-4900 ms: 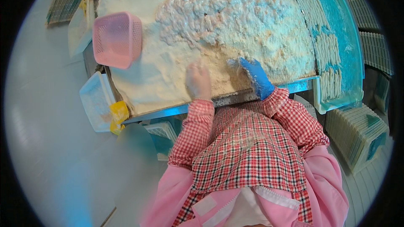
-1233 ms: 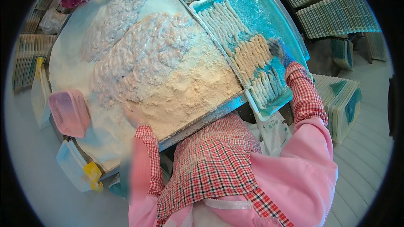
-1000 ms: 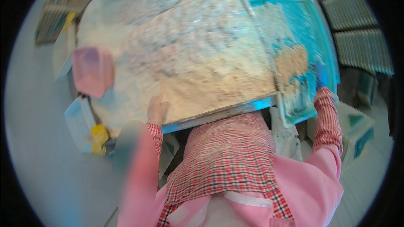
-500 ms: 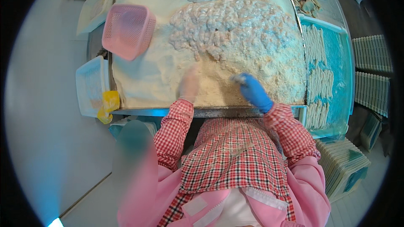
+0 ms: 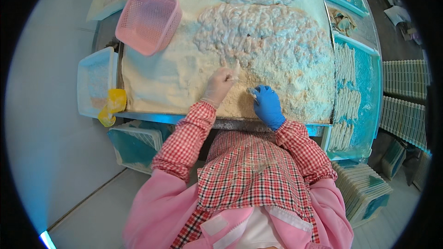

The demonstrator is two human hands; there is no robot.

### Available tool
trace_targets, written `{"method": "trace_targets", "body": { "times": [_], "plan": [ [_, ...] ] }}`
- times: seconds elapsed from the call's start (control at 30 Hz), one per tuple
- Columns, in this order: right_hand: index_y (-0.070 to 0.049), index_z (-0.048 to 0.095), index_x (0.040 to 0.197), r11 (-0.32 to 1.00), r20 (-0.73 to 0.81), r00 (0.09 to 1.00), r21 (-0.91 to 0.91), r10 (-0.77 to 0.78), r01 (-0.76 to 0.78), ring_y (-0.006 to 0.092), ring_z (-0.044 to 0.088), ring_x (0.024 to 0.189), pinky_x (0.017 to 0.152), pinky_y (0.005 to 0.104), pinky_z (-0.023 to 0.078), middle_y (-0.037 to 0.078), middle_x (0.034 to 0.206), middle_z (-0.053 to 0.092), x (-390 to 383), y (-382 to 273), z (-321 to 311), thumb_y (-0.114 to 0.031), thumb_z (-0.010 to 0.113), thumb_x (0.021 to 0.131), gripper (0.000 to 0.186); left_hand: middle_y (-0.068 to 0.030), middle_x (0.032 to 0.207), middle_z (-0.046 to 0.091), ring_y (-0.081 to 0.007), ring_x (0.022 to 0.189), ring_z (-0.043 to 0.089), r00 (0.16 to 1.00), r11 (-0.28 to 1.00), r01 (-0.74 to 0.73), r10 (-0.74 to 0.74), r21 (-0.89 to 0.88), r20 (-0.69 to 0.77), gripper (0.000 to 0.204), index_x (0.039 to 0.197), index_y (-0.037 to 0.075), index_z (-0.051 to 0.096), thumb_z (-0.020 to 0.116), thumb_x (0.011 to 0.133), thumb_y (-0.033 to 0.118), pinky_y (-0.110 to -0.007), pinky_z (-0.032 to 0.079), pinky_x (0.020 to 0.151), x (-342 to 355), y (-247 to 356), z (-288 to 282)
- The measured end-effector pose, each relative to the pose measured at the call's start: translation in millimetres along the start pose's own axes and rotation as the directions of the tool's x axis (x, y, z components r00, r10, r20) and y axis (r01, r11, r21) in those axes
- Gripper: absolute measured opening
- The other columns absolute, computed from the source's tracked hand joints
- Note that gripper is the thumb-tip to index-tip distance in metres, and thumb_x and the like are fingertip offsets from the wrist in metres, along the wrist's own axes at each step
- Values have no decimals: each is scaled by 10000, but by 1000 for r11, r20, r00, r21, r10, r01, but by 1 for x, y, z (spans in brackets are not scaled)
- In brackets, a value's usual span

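My left hand [image 5: 219, 85], in a thin clear glove, is closed in a pinch on a pale raw strip [image 5: 237, 68] at the near edge of the pile. My right hand [image 5: 267, 106], in a blue glove, is beside it with fingers curled. A whitish bit shows at its fingertips; I cannot make out what it is. Beyond both hands spreads a glistening heap of pale raw strips [image 5: 263, 30]. Cream-coloured crumbs [image 5: 300, 92] lie around and under my hands, thicker toward the right.
A pink perforated basket [image 5: 148, 23] stands at the table's left. Off the left edge is a white tub [image 5: 97, 83] with a yellow scoop-like thing [image 5: 113, 103]. Along the right, a turquoise-lined tray [image 5: 367, 92] holds rows of coated strips. Stacked trays [image 5: 362, 191] stand below it.
My left hand has moved up and right, now pinching a strip near the pile. My right hand has shifted slightly left and turned, its fingers curled in. The whole view has shifted a little.
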State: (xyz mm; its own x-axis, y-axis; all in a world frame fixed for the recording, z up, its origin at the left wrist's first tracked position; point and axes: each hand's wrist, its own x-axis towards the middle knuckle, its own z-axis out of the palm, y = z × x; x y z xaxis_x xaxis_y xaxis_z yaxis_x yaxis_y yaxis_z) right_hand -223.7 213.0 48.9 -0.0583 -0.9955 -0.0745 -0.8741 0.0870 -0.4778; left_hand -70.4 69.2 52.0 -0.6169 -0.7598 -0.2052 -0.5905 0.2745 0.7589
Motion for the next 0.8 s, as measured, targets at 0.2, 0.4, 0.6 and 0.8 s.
{"method": "trace_targets", "body": {
  "times": [0.2,0.4,0.6,0.8],
  "plan": [
    [-14,552,1175,998,-141,988,33,-55,60,356,560,861,706,443,495,174,969,596,-5,-1,23,-30,539,789,387,-150,958,635,-300,936,607,991,939,-135,120,317,66,249,1031,51,656,619,822,183,-364,484,823,-14,-23,-15],
    [18,563,1094,110,433,775,839,461,-534,230,597,763,651,373,510,101,899,629,5,17,58,-184,539,923,266,-136,885,605,-329,855,589,973,888,-126,197,443,-117,268,1018,56,651,617,813,225,-425,475,768,-46,7,45],
    [-14,602,1040,-494,476,788,831,391,-257,177,614,779,646,346,524,70,860,638,11,-4,36,-257,525,958,268,-148,1123,532,-340,1054,489,904,957,-189,257,220,-341,342,1173,41,555,539,865,187,-457,377,915,-56,39,48],
    [-76,409,1319,-247,-44,954,962,298,121,183,451,1160,929,339,421,78,1294,445,10,-7,40,-309,480,978,419,-145,1491,302,-354,1378,250,956,959,-266,276,103,-100,558,1426,35,331,450,919,235,-472,128,1132,-28,68,80]
  ]
}}
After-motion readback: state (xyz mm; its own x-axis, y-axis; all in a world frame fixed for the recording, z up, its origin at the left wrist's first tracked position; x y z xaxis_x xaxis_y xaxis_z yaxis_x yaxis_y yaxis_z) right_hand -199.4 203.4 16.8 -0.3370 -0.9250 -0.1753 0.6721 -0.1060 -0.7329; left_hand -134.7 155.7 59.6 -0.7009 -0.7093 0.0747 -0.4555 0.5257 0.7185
